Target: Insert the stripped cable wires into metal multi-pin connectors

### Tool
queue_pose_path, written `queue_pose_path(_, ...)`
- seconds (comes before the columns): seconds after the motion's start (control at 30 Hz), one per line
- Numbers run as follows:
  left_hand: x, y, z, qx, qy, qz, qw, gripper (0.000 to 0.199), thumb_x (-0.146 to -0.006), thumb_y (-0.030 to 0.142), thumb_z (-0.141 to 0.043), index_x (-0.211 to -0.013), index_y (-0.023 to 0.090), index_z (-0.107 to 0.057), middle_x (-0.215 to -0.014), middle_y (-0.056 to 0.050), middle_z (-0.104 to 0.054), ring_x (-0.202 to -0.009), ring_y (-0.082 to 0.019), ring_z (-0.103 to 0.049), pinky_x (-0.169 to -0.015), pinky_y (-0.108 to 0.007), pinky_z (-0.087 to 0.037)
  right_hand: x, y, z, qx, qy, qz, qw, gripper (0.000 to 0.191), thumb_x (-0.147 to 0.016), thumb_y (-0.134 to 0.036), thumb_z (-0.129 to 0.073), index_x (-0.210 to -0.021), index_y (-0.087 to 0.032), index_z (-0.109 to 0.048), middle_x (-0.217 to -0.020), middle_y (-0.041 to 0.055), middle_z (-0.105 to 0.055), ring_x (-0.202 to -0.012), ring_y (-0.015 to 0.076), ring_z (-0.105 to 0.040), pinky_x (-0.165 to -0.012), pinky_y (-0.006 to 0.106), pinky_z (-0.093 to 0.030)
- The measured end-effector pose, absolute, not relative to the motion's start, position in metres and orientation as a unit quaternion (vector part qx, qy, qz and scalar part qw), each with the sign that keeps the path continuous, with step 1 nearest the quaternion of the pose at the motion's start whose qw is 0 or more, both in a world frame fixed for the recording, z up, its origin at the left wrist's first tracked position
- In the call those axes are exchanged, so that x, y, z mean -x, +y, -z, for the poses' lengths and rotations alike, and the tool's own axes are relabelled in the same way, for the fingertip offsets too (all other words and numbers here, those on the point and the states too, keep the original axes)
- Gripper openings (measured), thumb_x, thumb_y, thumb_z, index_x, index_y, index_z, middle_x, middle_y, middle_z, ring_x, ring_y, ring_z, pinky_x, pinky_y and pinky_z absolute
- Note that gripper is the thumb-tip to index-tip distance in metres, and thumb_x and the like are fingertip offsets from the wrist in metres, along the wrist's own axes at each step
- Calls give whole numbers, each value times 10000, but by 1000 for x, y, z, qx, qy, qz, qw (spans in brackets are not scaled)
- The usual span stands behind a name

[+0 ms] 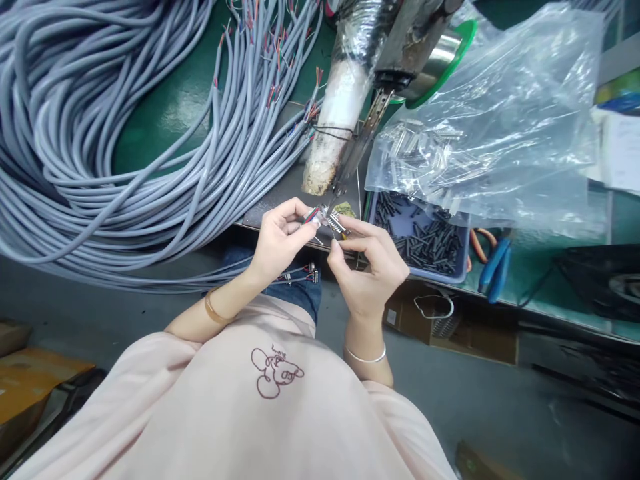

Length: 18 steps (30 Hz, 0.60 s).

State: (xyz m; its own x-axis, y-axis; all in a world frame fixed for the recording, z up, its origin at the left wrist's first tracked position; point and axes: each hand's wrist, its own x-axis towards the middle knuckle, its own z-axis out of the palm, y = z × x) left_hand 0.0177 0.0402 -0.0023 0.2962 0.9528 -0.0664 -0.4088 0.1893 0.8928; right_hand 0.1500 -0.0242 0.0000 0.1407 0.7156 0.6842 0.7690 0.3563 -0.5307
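Note:
My left hand (281, 241) is closed, thumb and fingers pinching the thin coloured wires (313, 215) of a cable end. Between the fingertips of my right hand (373, 263) is a small metal multi-pin connector (337, 225), close beside the wires. Whether wires and connector touch is too small to tell. Just above both hands, the soldering iron (367, 123) points down with its tip near the connector. A yellowish sponge (345, 209) lies behind the connector. Two cable ends with connectors (313, 272) hang over my lap.
A large bundle of grey cables (165, 193) covers the left bench. A white wrapped tube (330, 120) and a green-rimmed solder spool (463, 63) stand near the iron. On the right are a plastic bag of connectors (520, 113), a bin (465, 257) of black pieces, and blue-handled pliers (495, 270).

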Motion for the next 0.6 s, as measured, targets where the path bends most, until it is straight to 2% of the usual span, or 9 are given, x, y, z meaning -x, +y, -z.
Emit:
queue_pose_path(0.17,-17,39,5,-405,348,-470,703,214,-680,185,-777,-654,172,-564,-576,74,-532,-504,-31,-472,-554,-145,-487,-151,-28,4,564,-670,43,482,184,-836,-65,-707,-809,-223,-616,-1052,33,-807,-926,163,-783,-809,289,-653)
queue_pose_path(0.3,-15,37,4,-396,343,-458,718,220,-671,172,-786,-711,174,-570,-599,69,-579,-498,-34,-510,-561,-150,-506,-149,-32,4,578,-651,27,491,162,-855,-93,-705,-813,-224,-621,-1004,21,-807,-910,168,-784,-804,291,-643)
queue_pose_path(0.37,-13,35,3,-387,327,-452,734,211,-671,156,-773,-784,175,-596,-627,58,-616,-510,-45,-548,-573,-159,-520,-148,-34,3,600,-620,-33,505,138,-879,-113,-688,-821,-222,-627,-979,15,-800,-871,165,-781,-749,279,-635)
queue_pose_path(0.43,-11,33,1,-386,312,-444,746,194,-673,146,-751,-812,169,-618,-644,39,-641,-538,-60,-586,-590,-170,-530,-149,-36,0,618,-576,-88,527,111,-911,-141,-665,-835,-219,-642,-934,6,-779,-748,136,-747,-634,245,-596)
queue_pose_path(0.5,-9,32,1,-395,305,-431,752,153,-678,149,-738,-787,160,-631,-656,17,-659,-566,-74,-613,-601,-184,-534,-149,-37,-3,626,-550,-81,546,89,-929,-169,-662,-861,-222,-684,-851,-13,-728,-627,101,-658,-534,219,-521)
queue_pose_path(0.6,-8,29,1,-406,304,-411,757,136,-680,153,-738,-769,156,-635,-680,-4,-684,-581,-85,-628,-601,-200,-533,-150,-37,-10,618,-569,-30,541,124,-928,-172,-673,-957,-255,-761,-762,-30,-642,-612,95,-582,-506,218,-463)
